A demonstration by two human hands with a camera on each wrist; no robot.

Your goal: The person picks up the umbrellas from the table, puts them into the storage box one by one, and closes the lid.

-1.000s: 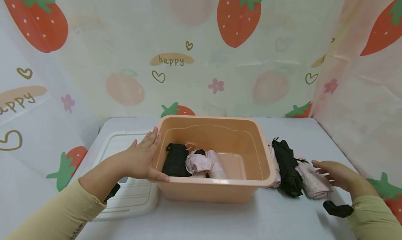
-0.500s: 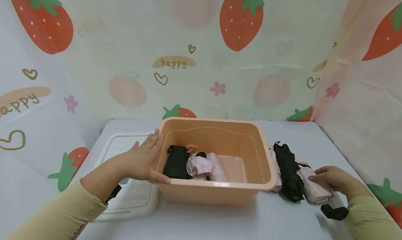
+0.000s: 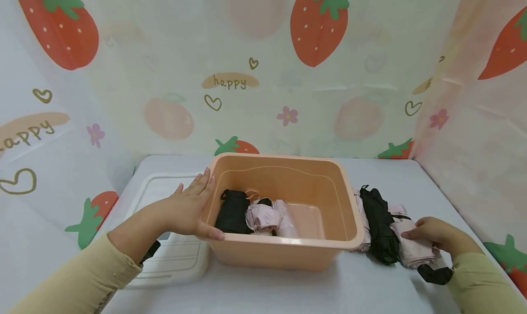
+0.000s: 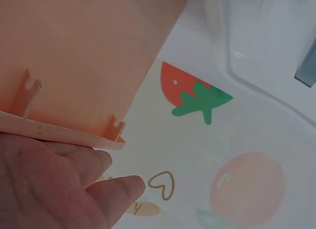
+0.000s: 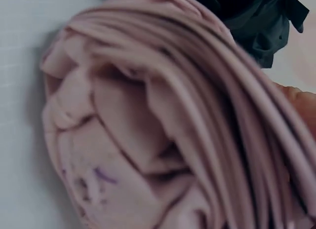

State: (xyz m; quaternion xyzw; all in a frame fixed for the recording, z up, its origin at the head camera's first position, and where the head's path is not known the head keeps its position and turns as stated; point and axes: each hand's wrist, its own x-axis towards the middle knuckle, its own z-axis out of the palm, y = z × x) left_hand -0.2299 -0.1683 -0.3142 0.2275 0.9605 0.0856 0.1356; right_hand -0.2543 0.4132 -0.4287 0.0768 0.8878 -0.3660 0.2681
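Gripping the pleated pink bundle (image 3: 413,249), which lies on the table (image 3: 267,291) at the outer end of the row right of the box, the right hand (image 3: 446,236) has its fingers bent over the top; a second ago I had it at the bundle's edge, fingers apart. I cannot tell from my feeds how its thumb lies. Just beside that bundle sits the folded black bundle (image 3: 379,225), unmoved. The left hand (image 3: 184,213) matches the earlier frames: fingers straight, palm at the left end of the peach plastic box (image 3: 284,242), thumb on the near rim. Inside, as before, I see a black pouch (image 3: 233,212) and light pink bundles (image 3: 263,218) toward the left. Left of the box lies a white lid (image 3: 181,254).
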